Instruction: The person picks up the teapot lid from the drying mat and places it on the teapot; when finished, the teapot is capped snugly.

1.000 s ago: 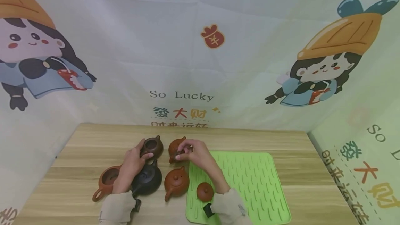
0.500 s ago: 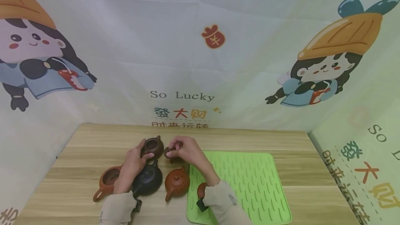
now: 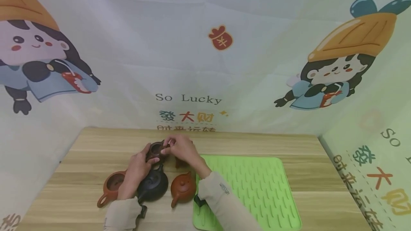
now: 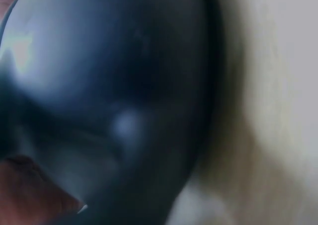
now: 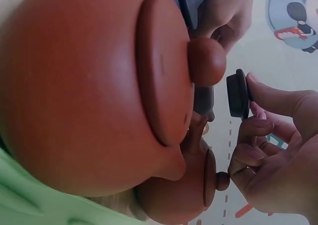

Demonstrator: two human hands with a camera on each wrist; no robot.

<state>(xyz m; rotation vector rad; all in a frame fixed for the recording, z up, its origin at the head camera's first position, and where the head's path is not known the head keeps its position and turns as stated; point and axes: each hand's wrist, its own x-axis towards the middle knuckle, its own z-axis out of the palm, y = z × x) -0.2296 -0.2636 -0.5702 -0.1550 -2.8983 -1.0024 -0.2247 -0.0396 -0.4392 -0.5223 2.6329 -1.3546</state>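
My left hand (image 3: 137, 168) grips a dark brown teapot (image 3: 155, 147) by its side; its top opening is uncovered. In my right hand (image 3: 183, 149) is a small dark teapot lid (image 5: 238, 93), pinched between thumb and fingers. The lid hangs above or at the right of that opening; the head view does not show whether they touch. In front of the brown teapot sits a black teapot (image 3: 152, 185), which fills the blurred left wrist view. A reddish teapot (image 3: 181, 162) behind my right hand is mostly hidden.
An orange-red lidded teapot (image 3: 183, 187) stands beside the green mat (image 3: 250, 188). Far left is a reddish-brown teapot (image 3: 114, 181) without a lid. A round lidded red teapot (image 5: 84, 86) looms near in the right wrist view; my right sleeve hides it in the head view.
My right hand has moved left with the lid, from over the back reddish teapot to the dark brown teapot's opening. The left hand keeps its grip in place.
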